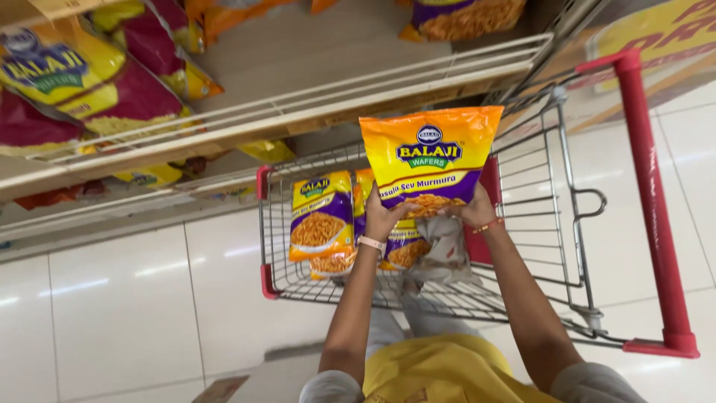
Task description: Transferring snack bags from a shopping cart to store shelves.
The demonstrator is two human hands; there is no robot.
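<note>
While both arms reach forward from the bottom of the head view, the left hand (pixel 382 218) and the right hand (pixel 475 212) together hold up an orange, yellow and purple snack packet (pixel 430 155), each hand closed on one lower corner of it, the left at the bottom left and the right at the bottom right. That packet stands upright and faces the camera, raised above the wire basket of a shopping trolley (pixel 548 224) with red corner pieces and a red handle bar running down the right side. A pale band sits on the left wrist and a thin orange-red thread on the right. Below and to the left of the held packet, inside the trolley, a second packet of the same colours (pixel 321 216) leans upright against the basket's near wall, with more packets of that kind (pixel 406 252) partly hidden behind the left hand and forearm; a pale crumpled bag (pixel 446 250) lies beside them under the right wrist. To the upper left, store shelves (pixel 298 112) with white wire rails carry yellow and dark red snack bags (pixel 82 82), and another orange bag shows at the top edge. White glossy floor tiles (pixel 127 313) spread beneath the trolley, and the person's yellow shirt (pixel 440 369) fills the lower middle.
</note>
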